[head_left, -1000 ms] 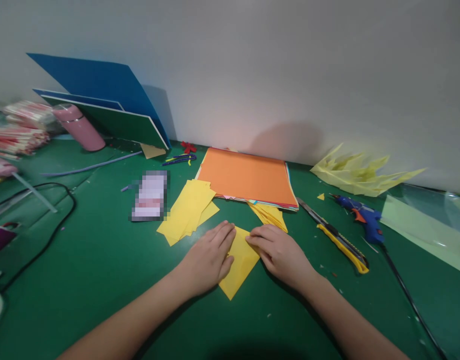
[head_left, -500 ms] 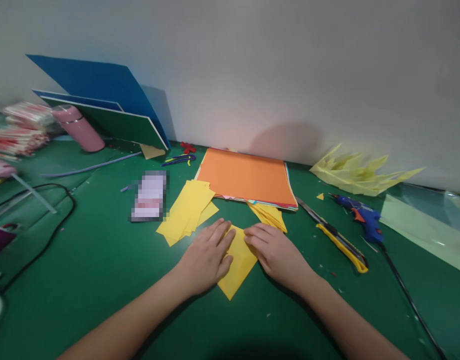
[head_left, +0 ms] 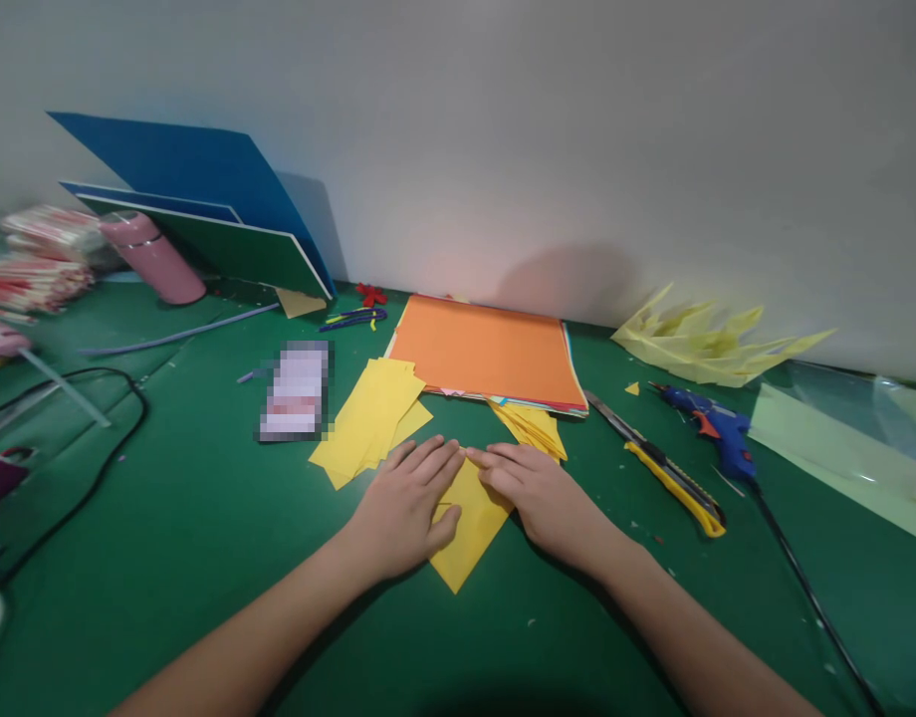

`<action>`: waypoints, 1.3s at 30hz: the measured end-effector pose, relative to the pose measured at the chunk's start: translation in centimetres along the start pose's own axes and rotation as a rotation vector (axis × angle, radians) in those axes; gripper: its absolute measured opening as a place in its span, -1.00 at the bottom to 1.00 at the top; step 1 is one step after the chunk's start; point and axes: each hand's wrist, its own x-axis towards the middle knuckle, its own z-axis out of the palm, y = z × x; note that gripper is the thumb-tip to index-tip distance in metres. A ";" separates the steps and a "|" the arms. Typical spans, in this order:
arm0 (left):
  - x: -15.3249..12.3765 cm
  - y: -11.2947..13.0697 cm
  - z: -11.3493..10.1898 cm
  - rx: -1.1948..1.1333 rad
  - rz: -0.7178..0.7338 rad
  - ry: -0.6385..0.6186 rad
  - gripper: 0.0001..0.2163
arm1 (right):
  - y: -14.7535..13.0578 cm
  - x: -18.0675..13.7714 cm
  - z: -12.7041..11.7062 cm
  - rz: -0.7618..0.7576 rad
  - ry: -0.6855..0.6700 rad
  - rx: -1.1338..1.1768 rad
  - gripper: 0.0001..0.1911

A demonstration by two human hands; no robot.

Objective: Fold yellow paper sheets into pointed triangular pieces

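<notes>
A yellow paper piece point(head_left: 473, 533) with a folded edge lies on the green table, its lower corner pointing toward me. My left hand point(head_left: 409, 503) rests flat on its left side, fingers stretched out and thumb apart. Across from it, my right hand point(head_left: 544, 493) lies on the right side, fingers extended, the index fingertip at the top corner close to the left fingertips. Its thumb is hidden. Behind my left hand is a fan of yellow paper strips point(head_left: 372, 413). A small stack of folded yellow pieces point(head_left: 531, 426) sits beyond the right hand.
Orange paper point(head_left: 484, 349) tops a sheet stack at the wall. Rightward lie a yellow utility knife point(head_left: 674, 483), a blue glue gun point(head_left: 716, 428) and a pale yellow spiky paper piece point(head_left: 719, 344). Leftward are a blurred-out phone point(head_left: 298, 388), pink bottle point(head_left: 155, 259) and black cable point(head_left: 104, 473).
The right fingertips have slid left along the paper's top toward the left hand. My left hand has stayed on the paper, and the view has shifted slightly.
</notes>
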 end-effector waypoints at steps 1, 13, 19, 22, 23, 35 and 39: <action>0.0 0.0 0.0 -0.002 -0.002 0.005 -0.53 | 0.0 0.0 0.0 0.005 0.009 0.001 -0.63; 0.0 0.1 -0.6 0.047 0.040 0.022 -0.62 | 0.6 -1.3 -1.4 0.053 0.233 -0.022 -0.65; 0.0 0.1 -0.4 0.057 0.054 0.039 -0.63 | -0.1 -0.5 -0.4 0.233 0.311 0.043 -0.67; -0.1 0.0 -0.3 0.058 0.053 0.043 -0.62 | -0.7 0.1 0.1 0.244 0.271 0.089 -0.71; -0.2 0.0 -0.3 0.059 0.049 0.048 -0.62 | -0.8 0.2 0.3 0.248 0.265 0.107 -0.71; -0.1 0.2 -0.4 0.008 -0.012 0.079 -0.59 | -1.4 0.4 1.2 0.336 0.287 0.399 -0.64; 0.0 0.2 -0.4 -0.007 -0.003 0.056 -0.59 | -1.4 0.3 0.8 0.287 0.260 0.402 -0.73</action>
